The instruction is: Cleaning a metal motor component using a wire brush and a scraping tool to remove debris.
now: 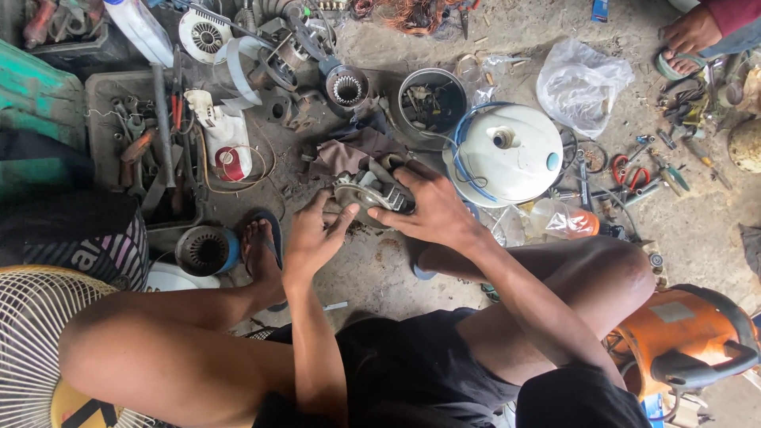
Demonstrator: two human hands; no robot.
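- Both hands meet on a small fan motor housing (371, 192), a grey metal casting held just above the dirt floor (372, 269) between the person's spread knees.
- The right hand (434, 212) lies over the motor's right side, fingers curled down around its rim, grasping it.
- The left hand (311, 238) comes in from below left; its thumb and fingertips (342, 219) pinch the motor's near edge, the palm staying off the part.
- Just behind the motor lies a crumpled brownish rag (349, 152), touching or nearly touching its far edge.
- Right of the hands, a white domed fan base (507, 158) with a blue cable (464, 150) looped round its left rim sits close to the right hand's knuckles, leaving little room on that side.
- Behind the rag stand a grey bucket of small parts (432, 101) and a bare stator (347, 87).
- To the left, the person's sandalled foot (263, 252) rests beside a blue-banded motor shell (206, 250); beyond it a tray of hand tools (147, 150) closes off that edge.
- The barest patch of floor lies directly under and in front of the hands, between the legs.
- At far right lie red-handled pliers (630, 170), a clear plastic bag (583, 83), and an orange machine (686, 337) by the right knee.
- Another person's hand (691, 32) shows in the top right corner, well apart.
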